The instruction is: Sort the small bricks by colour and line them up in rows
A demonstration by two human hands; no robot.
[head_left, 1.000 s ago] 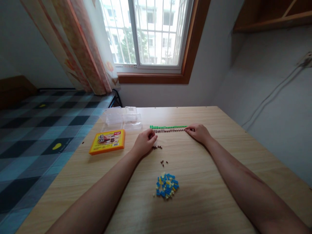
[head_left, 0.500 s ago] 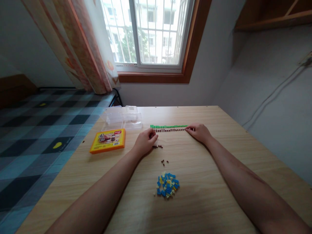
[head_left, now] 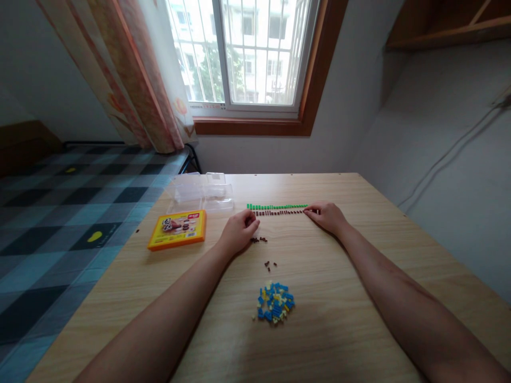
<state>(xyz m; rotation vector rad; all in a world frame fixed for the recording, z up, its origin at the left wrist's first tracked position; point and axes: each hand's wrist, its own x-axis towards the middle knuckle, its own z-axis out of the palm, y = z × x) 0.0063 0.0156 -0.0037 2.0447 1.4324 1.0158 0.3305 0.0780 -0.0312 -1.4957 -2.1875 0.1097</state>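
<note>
Two long rows of tiny building bricks run side by side across the table, one of green bricks [head_left: 275,207] and a nearer one of brown bricks [head_left: 275,213]. At the right end of the brown row, my right hand [head_left: 326,216] pinches a small brown brick between thumb and forefinger. My left hand [head_left: 240,231] rests by the row's left end, fingers curled closed; what they hold, if anything, is hidden. A few loose brown bricks [head_left: 261,240] lie beside it, with several more brown pieces [head_left: 268,265] closer to me. Nearer still is a pile of blue, yellow and cream bricks [head_left: 276,303].
An orange-yellow box [head_left: 178,230] with a printed lid sits left of my left hand. Behind it are clear plastic trays [head_left: 202,192]. A bed with a checked cover [head_left: 91,213] adjoins the table's left side; a window [head_left: 259,58] is beyond.
Almost nothing differs. The whole view shifts very slightly, and both hands keep their places at the ends of the brown row.
</note>
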